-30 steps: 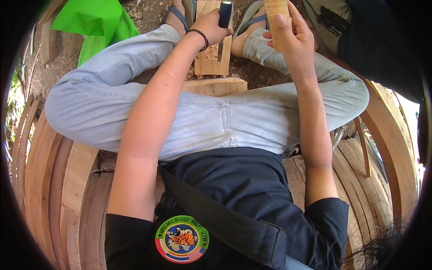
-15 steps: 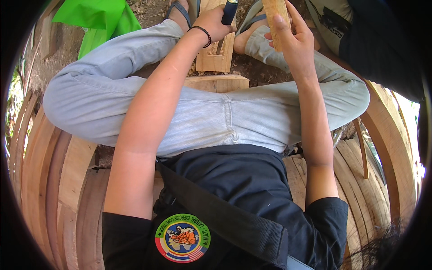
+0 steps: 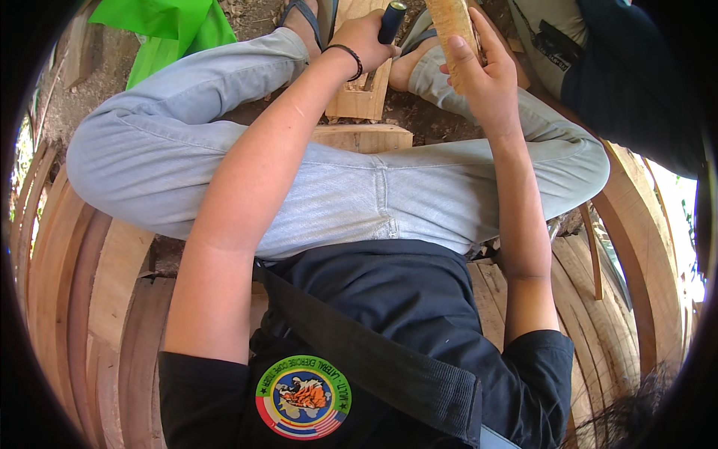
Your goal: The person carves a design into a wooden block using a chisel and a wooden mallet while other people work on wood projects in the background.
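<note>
My left hand (image 3: 362, 43) is closed round the dark handle of a chisel (image 3: 391, 24), whose top end sticks up past the thumb. Below it lies a pale wooden piece (image 3: 353, 107) with a slot cut in it, between my feet. Most of the chisel's blade is hidden by my hand. My right hand (image 3: 488, 81) grips a light wooden stick (image 3: 453, 34), raised just to the right of the handle and apart from it. The stick's upper end runs out of the picture.
A short wooden block (image 3: 363, 138) lies in front of my lap. Wood chips are scattered on the ground. Bright green cloth (image 3: 168, 34) is at the far left. Boards (image 3: 123, 277) surround me on both sides. Another person's dark-clothed leg (image 3: 628, 82) is at the far right.
The chisel's handle and my left hand have shifted slightly right and nearer to me, the handle leaning more to the right. The wooden stick in my right hand has moved a little left and nearer.
</note>
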Demonstrator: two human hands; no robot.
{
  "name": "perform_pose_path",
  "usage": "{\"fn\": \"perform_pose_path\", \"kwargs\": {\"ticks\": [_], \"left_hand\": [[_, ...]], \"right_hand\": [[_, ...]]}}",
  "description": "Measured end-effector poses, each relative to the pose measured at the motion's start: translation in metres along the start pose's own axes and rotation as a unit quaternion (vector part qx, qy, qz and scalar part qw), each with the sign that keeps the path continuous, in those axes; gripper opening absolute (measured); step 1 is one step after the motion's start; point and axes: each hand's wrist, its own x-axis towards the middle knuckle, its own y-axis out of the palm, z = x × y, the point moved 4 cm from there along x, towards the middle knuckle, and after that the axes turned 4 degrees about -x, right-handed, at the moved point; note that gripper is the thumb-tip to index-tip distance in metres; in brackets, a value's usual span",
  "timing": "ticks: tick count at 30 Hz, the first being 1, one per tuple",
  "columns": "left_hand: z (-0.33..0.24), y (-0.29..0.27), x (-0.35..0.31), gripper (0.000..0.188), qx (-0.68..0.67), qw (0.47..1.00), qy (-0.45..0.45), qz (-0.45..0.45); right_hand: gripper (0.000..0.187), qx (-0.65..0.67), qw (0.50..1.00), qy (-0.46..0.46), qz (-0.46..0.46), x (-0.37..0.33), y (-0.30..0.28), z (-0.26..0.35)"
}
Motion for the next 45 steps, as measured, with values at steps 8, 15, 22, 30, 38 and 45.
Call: {"fn": "perform_pose_path", "kwargs": {"ticks": [8, 15, 22, 30, 38, 45], "left_hand": [[0.016, 0.006, -0.002, 0.050, 0.014, 0.999, 0.027, -0.020], [0.000, 0.007, -0.003, 0.048, 0.001, 0.999, 0.047, -0.003], [0.002, 0.000, -0.007, 0.042, 0.039, 0.995, 0.040, -0.081], [0.002, 0.000, -0.019, 0.045, 0.046, 0.978, -0.124, -0.160], [-0.004, -0.005, -0.016, 0.044, 0.104, 0.975, -0.132, -0.142], [0.034, -0.039, 0.017, 0.054, 0.007, 0.997, -0.074, -0.009]], "right_hand": [[0.049, -0.094, 0.980, -0.148, 0.089, 0.012, -0.017, 0.089], [0.033, -0.363, 0.909, -0.199, 0.054, 0.024, -0.012, 0.063], [0.050, -0.408, 0.898, -0.147, 0.072, 0.018, -0.003, 0.029], [0.050, -0.198, 0.977, -0.061, -0.054, 0.013, -0.031, 0.006], [0.047, -0.240, 0.963, -0.109, -0.052, 0.013, -0.026, 0.014], [0.041, -0.252, 0.962, -0.101, 0.001, 0.042, -0.009, 0.009]]}}
